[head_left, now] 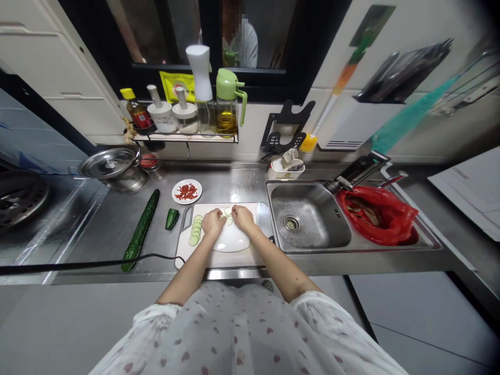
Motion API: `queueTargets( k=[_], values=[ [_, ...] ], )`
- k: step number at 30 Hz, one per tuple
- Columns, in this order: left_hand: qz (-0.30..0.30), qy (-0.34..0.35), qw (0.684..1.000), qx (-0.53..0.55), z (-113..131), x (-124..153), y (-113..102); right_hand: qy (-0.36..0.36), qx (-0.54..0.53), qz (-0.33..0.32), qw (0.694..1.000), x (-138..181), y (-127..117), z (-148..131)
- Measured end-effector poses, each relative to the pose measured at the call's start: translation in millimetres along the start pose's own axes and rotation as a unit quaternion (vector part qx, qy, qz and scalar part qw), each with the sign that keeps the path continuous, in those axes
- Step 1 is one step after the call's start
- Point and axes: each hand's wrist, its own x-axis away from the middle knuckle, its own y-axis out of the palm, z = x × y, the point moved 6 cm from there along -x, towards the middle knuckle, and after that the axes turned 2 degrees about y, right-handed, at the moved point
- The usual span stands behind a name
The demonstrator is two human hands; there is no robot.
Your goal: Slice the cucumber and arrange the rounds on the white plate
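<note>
Both of my hands rest on a white cutting board [250, 250] on the steel counter. My left hand [213, 223] is curled, knuckles up, beside a row of cucumber slices [195, 229]. My right hand [242, 216] is also curled, and between the two hands lie a few more cucumber slices [227, 214] that the fingertips touch. A white knife blade or plate-like shape [231, 239] lies on the board under my wrists. What the fingers pinch is too small to name for sure.
A whole cucumber [140, 229] and a cut cucumber end [171, 219] lie left of the board, with a plate of chopped red chili [186, 191] behind. The sink [308, 219] is at right, a red bag [377, 213] beside it. A black cable [78, 264] runs along the counter's front.
</note>
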Motion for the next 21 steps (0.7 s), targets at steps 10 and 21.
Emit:
queueTargets(
  k=[10,21],
  values=[
    [0.022,0.020,0.999,-0.024,2.0,2.9,-2.8,-0.002,0.041,-0.011,0.999,2.7,0.9,-3.8],
    [0.020,0.031,0.999,-0.033,2.2,4.7,-3.1,-0.001,0.032,0.010,0.999,5.1,2.1,-0.5]
  ],
)
